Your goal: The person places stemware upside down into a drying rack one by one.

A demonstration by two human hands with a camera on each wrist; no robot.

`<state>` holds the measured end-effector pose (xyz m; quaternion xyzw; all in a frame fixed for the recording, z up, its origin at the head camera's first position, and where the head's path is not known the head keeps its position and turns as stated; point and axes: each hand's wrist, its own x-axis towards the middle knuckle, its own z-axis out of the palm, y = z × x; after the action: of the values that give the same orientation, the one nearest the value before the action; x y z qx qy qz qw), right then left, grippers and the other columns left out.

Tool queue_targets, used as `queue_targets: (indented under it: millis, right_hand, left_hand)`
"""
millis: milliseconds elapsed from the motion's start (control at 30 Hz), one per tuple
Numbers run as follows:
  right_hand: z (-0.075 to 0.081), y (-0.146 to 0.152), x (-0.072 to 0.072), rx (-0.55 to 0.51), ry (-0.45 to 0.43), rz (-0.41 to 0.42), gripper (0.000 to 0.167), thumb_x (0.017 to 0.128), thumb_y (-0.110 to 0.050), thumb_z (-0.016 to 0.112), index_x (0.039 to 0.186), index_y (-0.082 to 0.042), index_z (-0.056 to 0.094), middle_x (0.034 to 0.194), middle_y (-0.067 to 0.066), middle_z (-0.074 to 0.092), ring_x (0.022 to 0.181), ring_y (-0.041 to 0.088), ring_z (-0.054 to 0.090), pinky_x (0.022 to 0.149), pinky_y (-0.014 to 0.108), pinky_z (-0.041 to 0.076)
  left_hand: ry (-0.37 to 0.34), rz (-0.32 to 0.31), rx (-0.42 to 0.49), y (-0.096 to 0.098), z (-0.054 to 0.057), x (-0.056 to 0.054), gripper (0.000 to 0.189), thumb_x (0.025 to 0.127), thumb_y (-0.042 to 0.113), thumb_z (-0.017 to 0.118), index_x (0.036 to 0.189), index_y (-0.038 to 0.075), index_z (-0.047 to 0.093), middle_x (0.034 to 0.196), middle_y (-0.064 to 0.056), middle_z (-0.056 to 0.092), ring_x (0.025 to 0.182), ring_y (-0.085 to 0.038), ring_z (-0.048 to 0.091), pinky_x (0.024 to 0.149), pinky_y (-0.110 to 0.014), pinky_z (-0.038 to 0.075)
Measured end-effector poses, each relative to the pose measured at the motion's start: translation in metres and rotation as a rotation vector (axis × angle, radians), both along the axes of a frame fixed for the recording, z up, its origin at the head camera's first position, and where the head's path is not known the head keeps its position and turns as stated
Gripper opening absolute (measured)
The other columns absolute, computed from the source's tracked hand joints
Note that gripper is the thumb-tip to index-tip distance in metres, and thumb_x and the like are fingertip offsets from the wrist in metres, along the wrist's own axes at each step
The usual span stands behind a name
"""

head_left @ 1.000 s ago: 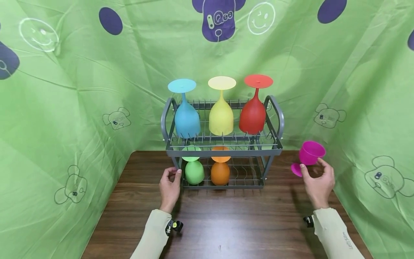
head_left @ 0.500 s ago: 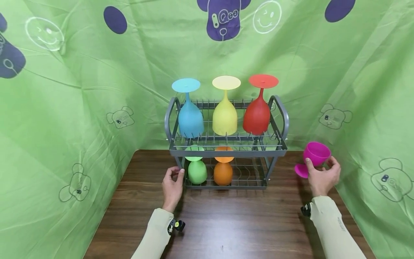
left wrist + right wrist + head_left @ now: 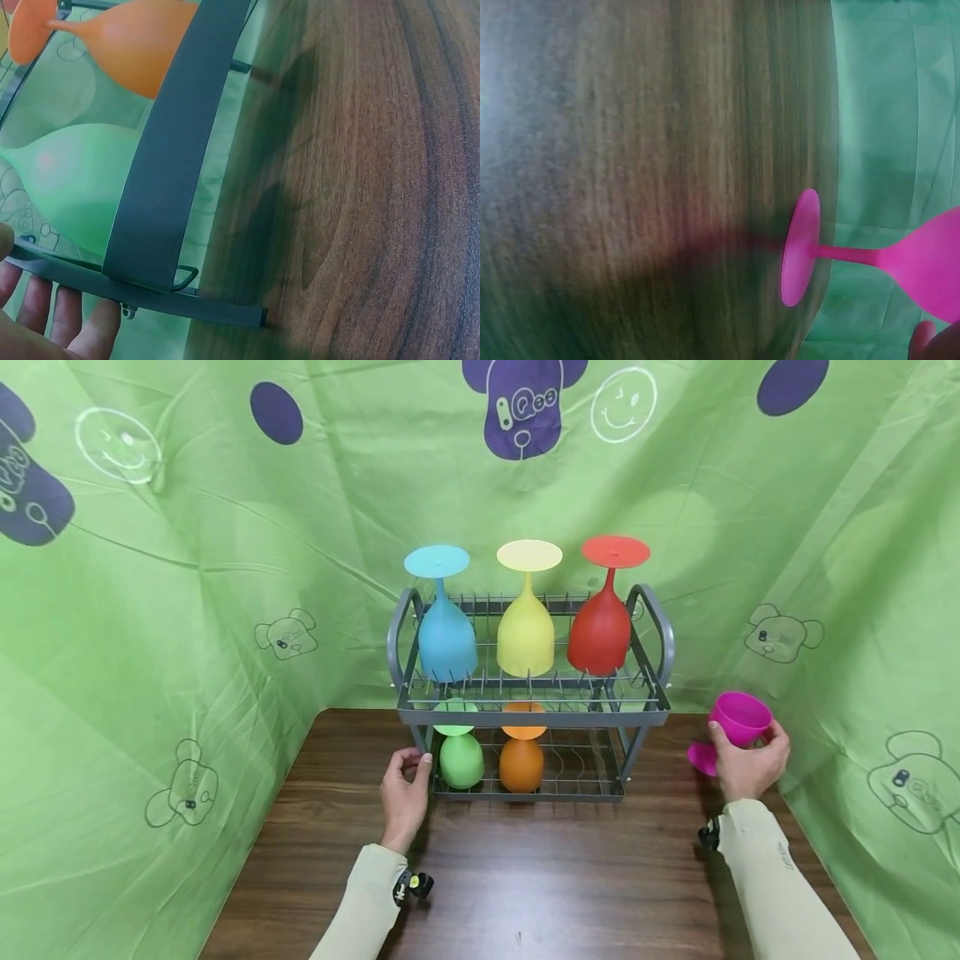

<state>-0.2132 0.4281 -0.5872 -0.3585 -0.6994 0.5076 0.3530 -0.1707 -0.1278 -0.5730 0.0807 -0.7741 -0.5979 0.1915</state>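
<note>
My right hand [image 3: 750, 768] holds a magenta goblet [image 3: 738, 718] by its bowl, mouth up, thumb on the near left side and fingers round the right. In the right wrist view its round foot [image 3: 801, 247] and thin stem [image 3: 847, 255] show plainly, with a fingertip [image 3: 922, 339] at the bowl. At the left, my left hand [image 3: 405, 797] grips the left post of a grey two-tier dish rack [image 3: 532, 719]; in the left wrist view several fingers [image 3: 67, 311] wrap under the rack's frame [image 3: 161, 165].
Upside down on the upper tier stand a blue goblet [image 3: 447, 642], a yellow goblet [image 3: 526, 635] and a red goblet [image 3: 600, 633]. Below are an inverted green goblet [image 3: 461, 762] and an orange goblet [image 3: 521, 766]. Green cloth [image 3: 187, 635] surrounds the wooden table [image 3: 525, 868].
My right hand has moved from a light touch at the magenta goblet's side to a fuller hold round its bowl. My left hand keeps its grip; the head view has shifted slightly.
</note>
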Motion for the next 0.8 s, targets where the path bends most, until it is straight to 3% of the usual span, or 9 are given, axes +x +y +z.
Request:
queue_targets:
  millis: [233, 500, 800]
  right_hand:
    - [0.004, 0.0, -0.001, -0.013, 0.045, 0.016, 0.086, 0.074, -0.036, 0.097, 0.148, -0.032, 0.053, 0.148, -0.007, 0.057, 0.134, 0.008, 0.048, 0.123, 0.032, 0.036]
    - [0.003, -0.001, 0.007, -0.035, 0.045, 0.065, 0.088, 0.076, -0.035, 0.097, 0.151, -0.032, 0.05, 0.149, -0.005, 0.055, 0.137, 0.012, 0.051, 0.12, 0.032, 0.043]
    - [0.012, -0.019, 0.027, -0.081, 0.033, 0.12, 0.089, 0.076, -0.032, 0.097, 0.151, -0.028, 0.049, 0.138, -0.009, 0.057, 0.128, 0.01, 0.056, 0.11, 0.024, 0.049]
  left_hand:
    - [0.002, -0.004, 0.01, 0.0, -0.002, 0.0, 0.021, 0.102, 0.024, 0.073, 0.116, 0.008, 0.069, 0.111, -0.012, 0.074, 0.103, -0.025, 0.07, 0.091, -0.036, 0.056]
    - [-0.012, -0.006, 0.019, -0.001, -0.003, -0.001, 0.022, 0.102, 0.025, 0.074, 0.117, 0.009, 0.069, 0.111, -0.011, 0.074, 0.104, -0.025, 0.07, 0.086, -0.021, 0.053]
    - [0.001, -0.043, 0.02, -0.007, -0.001, 0.002, 0.023, 0.102, 0.028, 0.073, 0.118, 0.012, 0.071, 0.112, -0.008, 0.074, 0.104, -0.02, 0.068, 0.088, -0.031, 0.054]
